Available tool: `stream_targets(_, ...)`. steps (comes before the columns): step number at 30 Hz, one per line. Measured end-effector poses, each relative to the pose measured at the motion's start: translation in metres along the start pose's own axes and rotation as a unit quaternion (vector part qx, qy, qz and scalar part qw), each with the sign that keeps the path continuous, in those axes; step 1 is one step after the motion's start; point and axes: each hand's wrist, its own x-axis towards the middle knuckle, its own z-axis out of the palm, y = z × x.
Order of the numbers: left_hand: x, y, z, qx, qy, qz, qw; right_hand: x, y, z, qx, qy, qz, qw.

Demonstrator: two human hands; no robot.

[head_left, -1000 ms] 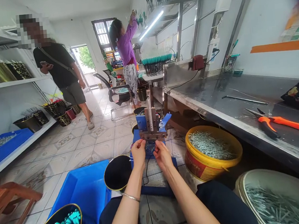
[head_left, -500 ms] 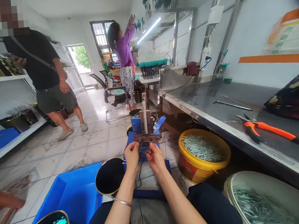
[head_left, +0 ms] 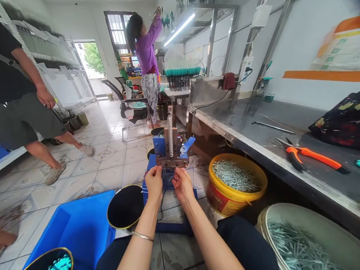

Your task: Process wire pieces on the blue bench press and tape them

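The left hand (head_left: 154, 182) and right hand (head_left: 182, 184) are clenched side by side, fingers curled; whatever they grasp is hidden. Directly ahead of them, touching distance, stands a blue-and-steel bench press with an upright coiled spring (head_left: 169, 150). Just left of the hands sits a round black gold-rimmed bin (head_left: 125, 207); farther right, a yellow bucket of pale metal pins (head_left: 234, 180).

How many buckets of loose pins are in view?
2: a yellow bucket right of the press, and a white bucket nearer, at lower right. Others could be hidden under the steel bench.
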Motion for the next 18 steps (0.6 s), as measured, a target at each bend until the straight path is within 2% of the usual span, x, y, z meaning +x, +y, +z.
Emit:
stream_targets(6, 0.0007, -0.0031, 0.0004, 0.001, 0.004, -0.002, 1.0, -0.0008, -0.0029, -0.0028, -0.03, 0.016, -0.024, 0.999)
stream_targets(13, -0.0026, -0.0071, -0.0021, 0.009, 0.012, 0.001, 1.0, -0.0006, -0.0015, -0.0015, 0.025, 0.036, -0.005, 0.999)
stream_targets(18, -0.0008, -0.0017, -0.0031, 0.003, 0.022, -0.002, 1.0, 0.0001, -0.0027, -0.0021, 0.019, 0.038, -0.011, 0.999)
